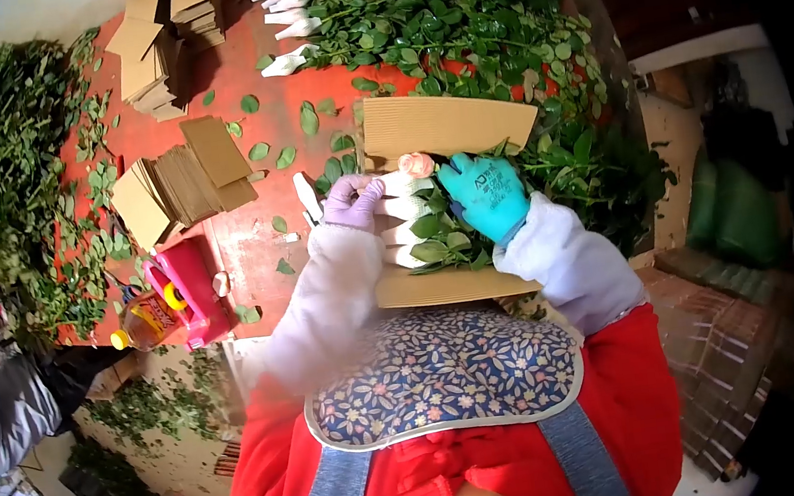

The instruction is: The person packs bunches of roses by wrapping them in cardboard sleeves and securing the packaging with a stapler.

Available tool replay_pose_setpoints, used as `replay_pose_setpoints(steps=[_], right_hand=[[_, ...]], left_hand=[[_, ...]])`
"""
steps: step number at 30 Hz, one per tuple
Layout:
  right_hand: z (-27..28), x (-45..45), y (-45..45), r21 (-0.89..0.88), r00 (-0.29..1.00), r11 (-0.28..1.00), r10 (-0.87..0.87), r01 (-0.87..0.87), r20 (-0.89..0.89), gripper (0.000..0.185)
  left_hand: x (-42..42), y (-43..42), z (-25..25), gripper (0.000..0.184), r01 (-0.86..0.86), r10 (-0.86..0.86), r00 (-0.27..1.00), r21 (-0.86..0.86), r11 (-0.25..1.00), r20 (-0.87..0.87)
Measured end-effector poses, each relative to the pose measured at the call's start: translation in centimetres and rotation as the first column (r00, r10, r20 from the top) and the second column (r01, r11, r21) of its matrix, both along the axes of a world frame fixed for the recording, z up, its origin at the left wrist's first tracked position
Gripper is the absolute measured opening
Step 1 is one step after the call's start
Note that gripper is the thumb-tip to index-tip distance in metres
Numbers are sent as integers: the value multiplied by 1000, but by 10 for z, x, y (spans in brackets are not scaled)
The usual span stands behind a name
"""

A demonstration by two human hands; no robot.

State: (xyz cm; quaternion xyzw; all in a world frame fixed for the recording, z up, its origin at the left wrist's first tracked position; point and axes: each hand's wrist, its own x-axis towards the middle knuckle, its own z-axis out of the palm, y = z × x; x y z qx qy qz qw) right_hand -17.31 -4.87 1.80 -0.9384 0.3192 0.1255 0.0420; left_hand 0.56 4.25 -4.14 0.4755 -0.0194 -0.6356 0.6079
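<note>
Over the cardboard [446,123], the rose [417,164] looks soft, easily bruised; we should hold its stem. Our left hand [350,204] pinches a white sleeve [401,185]; our right hand's [488,195] grip we cannot tell.

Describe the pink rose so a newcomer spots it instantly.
On the red table lies a cardboard wrap. By its upper flap, between the lavender-gloved left hand and teal-gloved right hand, is the rose. Its pink petals show bare; its neighbours wear white sleeves.
</note>
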Motion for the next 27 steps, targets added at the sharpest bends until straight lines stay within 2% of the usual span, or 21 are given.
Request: replay_pose_setpoints(steps=[1,4,6,7,10,12,13,14,15,17,18,19,20,22,23,24,26,27], right_hand=[[-1,0,0,-8,1000,1000,1,-1,-17,27],[-8,1,1,-36,998,999,-5,2,-63,26],[-10,-1,0,-33,999,999,-29,28,-23,24],[-10,-2,-1,-14,999,999,-36,36,-10,24],[-11,-3,1,-28,996,998,-55,57,77,29],[-12,-4,1,-15,990,996,-87,90,110,27],[-13,-7,0,-5,988,996,-87,88,130,25],[-13,-10,0,7,985,996,-87,87,150,24],[-12,-12,0,-5,970,996,-86,90,227,20],[-2,-18,-6,201,877,979,-132,41,461,23],[6,-20,-6,280,800,960,-165,-4,577,24],[10,-25,-7,301,857,953,-121,-41,502,28],[8,-28,-5,325,832,940,-96,-105,547,22],[5,-25,3,129,924,986,52,-108,378,16],[-1,-22,9,35,941,997,58,-74,334,14],[-7,-20,10,15,972,997,65,-70,226,15],[-22,-22,11,-37,979,998,59,-52,195,14],[-23,-22,13,-33,977,999,43,-37,208,14]], left_hand=[[3,3,2,9,54,-54,999,38,998,-1],[3,7,5,10,-8,9,1000,37,999,-27],[3,7,10,8,-46,48,997,-32,998,56],[2,9,17,3,-157,157,988,7,988,8],[6,11,-6,3,-282,282,959,5,959,-25],[29,18,-52,5,-351,376,920,-194,916,110],[42,11,-61,9,-553,550,833,-47,832,-63],[58,14,-32,11,-465,460,885,-82,881,-73],[74,24,-34,12,-237,280,924,-184,954,262],[74,33,-30,12,-18,150,951,-434,901,272],[74,36,-26,12,151,9,919,-374,915,393],[64,37,-21,12,258,-124,876,-235,937,466],[47,34,-10,13,355,-262,814,-86,931,519],[20,30,2,10,377,-368,744,106,920,558],[10,28,10,10,389,-414,712,171,905,567],[4,22,28,10,334,-357,862,125,934,360],[-5,18,49,9,282,-295,945,107,954,138],[-6,21,56,8,184,-198,972,111,977,125]])
